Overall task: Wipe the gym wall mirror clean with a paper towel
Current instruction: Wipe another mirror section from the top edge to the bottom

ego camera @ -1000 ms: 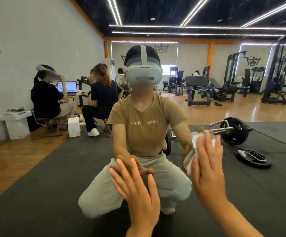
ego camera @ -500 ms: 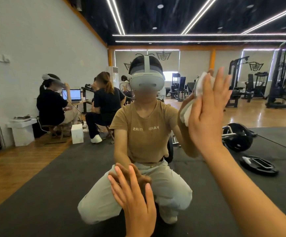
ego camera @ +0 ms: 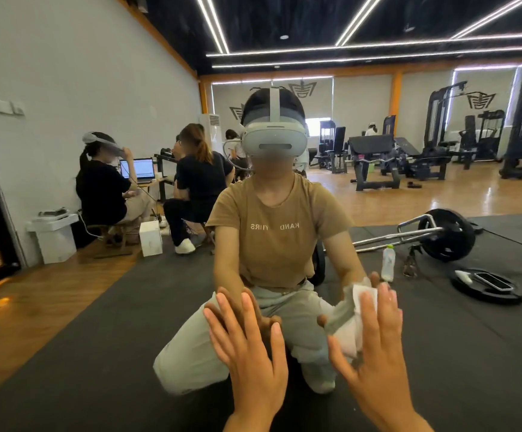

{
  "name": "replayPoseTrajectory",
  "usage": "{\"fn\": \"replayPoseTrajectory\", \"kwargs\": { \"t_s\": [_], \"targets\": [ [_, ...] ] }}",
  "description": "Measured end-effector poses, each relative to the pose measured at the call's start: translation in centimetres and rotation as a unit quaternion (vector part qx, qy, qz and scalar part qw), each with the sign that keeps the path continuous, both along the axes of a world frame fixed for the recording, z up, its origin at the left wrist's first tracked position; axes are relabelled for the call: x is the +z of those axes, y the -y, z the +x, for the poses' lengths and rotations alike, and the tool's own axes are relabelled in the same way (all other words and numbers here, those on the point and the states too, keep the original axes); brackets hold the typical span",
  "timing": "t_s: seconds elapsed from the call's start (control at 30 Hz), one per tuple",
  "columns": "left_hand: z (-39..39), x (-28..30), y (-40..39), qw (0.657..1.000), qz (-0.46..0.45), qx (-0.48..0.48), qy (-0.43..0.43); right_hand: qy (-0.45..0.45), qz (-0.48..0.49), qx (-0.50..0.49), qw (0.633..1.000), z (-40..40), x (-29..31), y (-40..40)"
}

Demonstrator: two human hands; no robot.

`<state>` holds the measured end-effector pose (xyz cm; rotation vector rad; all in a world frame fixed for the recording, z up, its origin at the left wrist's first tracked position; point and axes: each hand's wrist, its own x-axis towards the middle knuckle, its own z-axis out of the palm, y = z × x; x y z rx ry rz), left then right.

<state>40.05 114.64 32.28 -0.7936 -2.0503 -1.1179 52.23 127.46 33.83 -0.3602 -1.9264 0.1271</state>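
Both palms flat on the mirror, towel under the right one

Right hand (ego camera: 375, 347) has its fingers straight and spread, pressing the crumpled white paper towel (ego camera: 351, 319) against the mirror (ego camera: 66, 73) low down, right of the crouching reflection (towel sticks out past the thumb side). Left hand (ego camera: 253, 353) is splayed too, bare palm on the glass just beside it, both wrists angled upward.

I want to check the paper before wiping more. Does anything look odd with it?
The paper towel is crumpled under the right hand, with one corner folded up off the mirror.
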Motion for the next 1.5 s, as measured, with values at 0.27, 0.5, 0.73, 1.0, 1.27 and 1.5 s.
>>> {"fn": "replayPoseTrajectory", "kwargs": {
  "t_s": [0.27, 0.5, 0.73, 1.0, 1.27, 1.5],
  "targets": [
    [-0.5, -0.2, 0.5, 0.999, -0.034, 0.009, -0.028, -0.003, 0.051, 0.000, 0.999, -0.8, -0.9, -0.6],
    [-0.6, 0.0, 0.8, 0.997, -0.039, 0.021, -0.065, -0.125, 0.033, 0.027, 0.991, -2.4, 8.7, -0.5],
    [-0.7, -0.7, 1.9, 0.995, -0.052, -0.013, -0.083, -0.151, 0.006, 0.020, 0.988, -2.7, -0.7, -0.4],
    [0.9, -11.9, 5.0, 0.982, -0.178, 0.006, -0.059, 0.018, 0.066, 0.016, 0.998, -0.2, -18.4, 0.0],
    [-0.8, -16.7, 9.4, 0.980, -0.199, 0.015, -0.018, 0.131, 0.153, 0.068, 0.977, 1.2, -21.0, -0.8],
    [-1.9, -15.2, 10.5, 0.993, -0.104, 0.005, 0.049, -0.030, 0.158, 0.068, 0.985, -2.8, -6.1, 0.3]
  ]
}}
